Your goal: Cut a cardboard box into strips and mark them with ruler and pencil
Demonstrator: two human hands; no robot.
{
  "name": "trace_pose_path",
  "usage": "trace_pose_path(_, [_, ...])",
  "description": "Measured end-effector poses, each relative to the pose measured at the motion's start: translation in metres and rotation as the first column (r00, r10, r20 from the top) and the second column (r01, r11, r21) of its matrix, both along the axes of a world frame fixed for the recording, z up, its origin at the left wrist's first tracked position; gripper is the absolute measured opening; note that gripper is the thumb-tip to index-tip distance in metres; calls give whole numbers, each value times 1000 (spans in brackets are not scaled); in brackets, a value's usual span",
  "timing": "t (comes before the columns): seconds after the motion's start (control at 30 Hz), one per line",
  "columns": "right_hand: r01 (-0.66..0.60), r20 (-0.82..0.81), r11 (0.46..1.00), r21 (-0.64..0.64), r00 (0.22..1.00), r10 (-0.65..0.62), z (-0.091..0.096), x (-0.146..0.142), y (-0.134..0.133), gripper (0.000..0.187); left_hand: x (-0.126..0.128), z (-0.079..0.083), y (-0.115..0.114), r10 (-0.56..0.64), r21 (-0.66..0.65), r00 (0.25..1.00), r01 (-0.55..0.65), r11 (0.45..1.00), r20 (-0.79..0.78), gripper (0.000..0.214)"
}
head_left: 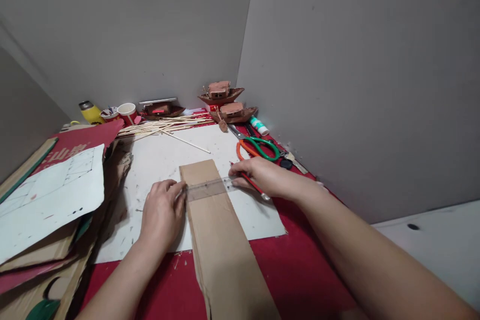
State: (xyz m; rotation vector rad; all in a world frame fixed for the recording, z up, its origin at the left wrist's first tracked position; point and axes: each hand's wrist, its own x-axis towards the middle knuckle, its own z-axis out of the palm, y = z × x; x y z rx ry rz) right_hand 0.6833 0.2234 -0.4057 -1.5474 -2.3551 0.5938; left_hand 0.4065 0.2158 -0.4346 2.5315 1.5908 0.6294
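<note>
A long strip of brown cardboard runs away from me, its far end lying over a white sheet. Across that strip lies a clear ruler. The fingers of my left hand are closed at the ruler's left end, beside the cardboard's edge. My right hand grips a red pencil, which slants with its white-tipped end toward me. The same hand's fingertips touch the right end of the ruler.
Scissors with green and orange handles lie beyond my right hand. Wooden sticks, model boats, cups and a yellow bottle line the back. Stacked cardboard with a drawn-on sheet fills the left. Grey walls close in behind.
</note>
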Motion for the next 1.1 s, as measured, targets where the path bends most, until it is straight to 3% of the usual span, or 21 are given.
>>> trace_pose_path(0.17, [-29, 176, 995, 93, 984, 13, 5, -10, -5, 18, 8, -2, -11, -60, 4, 992, 61, 998, -113, 33])
trace_pose_path(0.33, [-115, 180, 991, 67, 978, 102, 5, -13, -8, 18, 14, -1, -20, -80, -29, 974, 75, 997, -212, 41])
trace_pose_path(0.47, [-109, 188, 992, 70, 978, 94, 3, -14, -8, 18, 17, 2, -26, -71, -54, 958, 59, 997, -277, 48])
trace_pose_path(0.7, [-89, 152, 994, 65, 985, 78, 2, -15, -8, 15, 25, -1, -46, -95, -79, 950, 75, 994, -296, 66])
trace_pose_path(0.8, [-78, 153, 996, 52, 986, 69, 3, -15, -10, 16, 28, -4, -53, -159, -135, 944, 124, 983, -290, 72])
trace_pose_path(0.93, [-92, 148, 995, 40, 985, 85, 4, -16, -12, 18, 30, -9, -54, -248, -195, 931, 199, 960, -270, 72])
trace_pose_path(1.1, [-78, 163, 996, 44, 984, 69, 5, -18, -12, 20, 30, -6, -49, -274, -265, 920, 201, 943, -279, 75])
